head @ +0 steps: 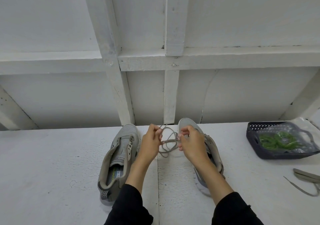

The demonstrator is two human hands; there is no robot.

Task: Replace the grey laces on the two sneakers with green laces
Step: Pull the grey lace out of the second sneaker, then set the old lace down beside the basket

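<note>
Two grey sneakers stand on the white table, toes pointing away. The left sneaker has bare eyelets with no lace in them. The right sneaker is mostly hidden behind my right hand and forearm. Between the shoes, my left hand and my right hand both pinch a loose grey lace, which hangs in several loops between them. Green laces lie in a clear bag inside a dark basket at the right.
Another grey lace lies on the table at the far right, in front of the basket. A white wooden frame and wall rise directly behind the table's back edge.
</note>
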